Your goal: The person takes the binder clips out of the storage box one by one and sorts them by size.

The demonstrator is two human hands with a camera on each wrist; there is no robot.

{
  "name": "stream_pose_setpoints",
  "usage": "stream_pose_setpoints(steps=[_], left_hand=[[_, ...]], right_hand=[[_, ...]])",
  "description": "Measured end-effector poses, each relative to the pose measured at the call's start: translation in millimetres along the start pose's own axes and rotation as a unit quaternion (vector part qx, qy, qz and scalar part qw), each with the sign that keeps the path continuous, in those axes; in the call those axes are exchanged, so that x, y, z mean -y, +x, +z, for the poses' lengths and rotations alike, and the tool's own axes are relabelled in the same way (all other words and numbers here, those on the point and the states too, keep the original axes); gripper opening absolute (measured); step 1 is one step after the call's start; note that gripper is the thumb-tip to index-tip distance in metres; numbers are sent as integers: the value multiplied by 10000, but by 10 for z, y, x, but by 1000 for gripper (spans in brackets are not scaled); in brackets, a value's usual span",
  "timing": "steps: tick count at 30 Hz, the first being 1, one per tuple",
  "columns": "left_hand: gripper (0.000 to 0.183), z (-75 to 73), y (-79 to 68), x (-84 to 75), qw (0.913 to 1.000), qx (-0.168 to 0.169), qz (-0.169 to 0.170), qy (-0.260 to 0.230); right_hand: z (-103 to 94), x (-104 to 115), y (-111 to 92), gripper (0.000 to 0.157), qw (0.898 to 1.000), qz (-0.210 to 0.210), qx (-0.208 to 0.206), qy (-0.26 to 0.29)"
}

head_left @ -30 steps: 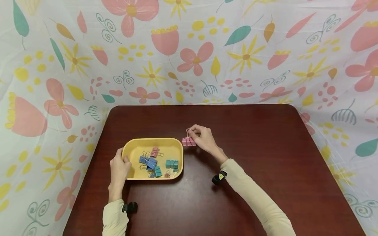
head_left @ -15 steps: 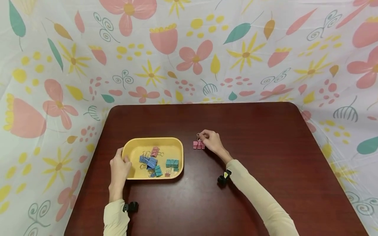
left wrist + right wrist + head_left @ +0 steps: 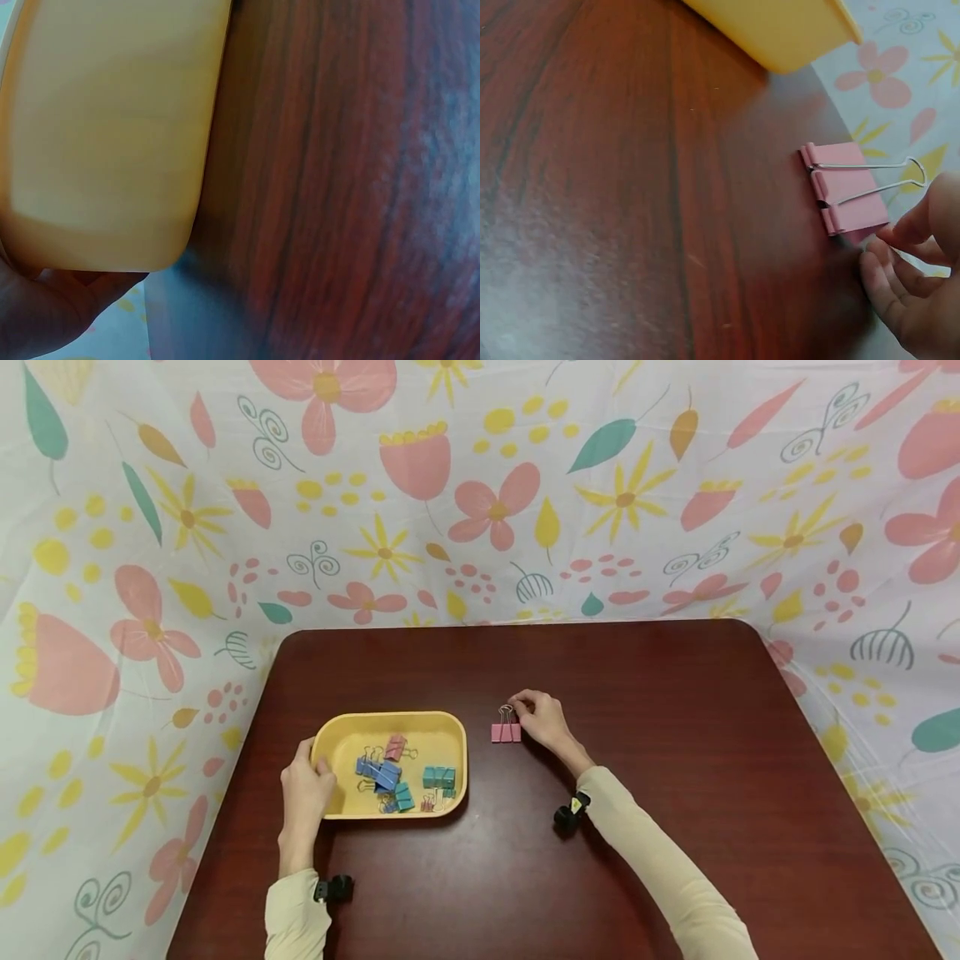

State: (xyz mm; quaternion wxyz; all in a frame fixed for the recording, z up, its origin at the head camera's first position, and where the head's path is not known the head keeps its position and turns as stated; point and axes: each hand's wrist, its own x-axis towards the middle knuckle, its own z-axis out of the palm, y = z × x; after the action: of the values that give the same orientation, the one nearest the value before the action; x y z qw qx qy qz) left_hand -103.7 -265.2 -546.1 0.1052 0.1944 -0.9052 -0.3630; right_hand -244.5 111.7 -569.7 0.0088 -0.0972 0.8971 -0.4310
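In the head view my left hand (image 3: 306, 789) grips the left end of a yellow tray (image 3: 390, 718), thumb over the rim and fingers along the outside. Inside lie several binder clips: a pink one (image 3: 395, 747), blue ones (image 3: 386, 777), teal ones (image 3: 438, 777) and small ones near the front wall. Right of the tray, a large pink binder clip (image 3: 847, 187) stands on its spine on the table, wire handles up. My right hand (image 3: 543, 720) is just beside its handles, fingertips (image 3: 877, 259) close to the clip's side edge in the right wrist view.
The dark wooden table (image 3: 637, 693) has rounded far corners. A flower-printed cloth (image 3: 495, 510) hangs behind it and along both sides. Black wrist cameras sit on both forearms, the right one (image 3: 567, 817) low over the table.
My right hand has carried the large pink binder clip rightward, away from the tray, and lowered it to the table; its fingers have come off the handles. The left hand stays on the tray.
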Motion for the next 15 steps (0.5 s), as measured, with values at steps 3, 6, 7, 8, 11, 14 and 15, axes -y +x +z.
stream_pose_setpoints(steps=[3,6,7,8,11,14,15], left_hand=[[40,-6,-8,-4,10000,-7,40,32],[39,-13,-11,-7,10000,-18,61,40],[39,-16,-13,-7,10000,-23,66,39],[39,-15,-12,-4,10000,-21,62,33],[39,-13,-17,-3,10000,-20,49,38],[39,-10,-14,1,10000,-47,48,70],[40,-10,-13,0,9999,-60,42,84]], right_hand=[[-57,22,8,20,9999,1,-5,109],[-123,79,41,19,9997,-93,-70,226],[-147,108,54,19,9996,-123,-70,261],[-169,137,67,19,9994,-172,-70,284],[-228,243,102,19,9990,-291,-27,338],[-253,375,130,19,9985,-416,-12,344],[-257,427,137,19,9984,-448,-12,355]])
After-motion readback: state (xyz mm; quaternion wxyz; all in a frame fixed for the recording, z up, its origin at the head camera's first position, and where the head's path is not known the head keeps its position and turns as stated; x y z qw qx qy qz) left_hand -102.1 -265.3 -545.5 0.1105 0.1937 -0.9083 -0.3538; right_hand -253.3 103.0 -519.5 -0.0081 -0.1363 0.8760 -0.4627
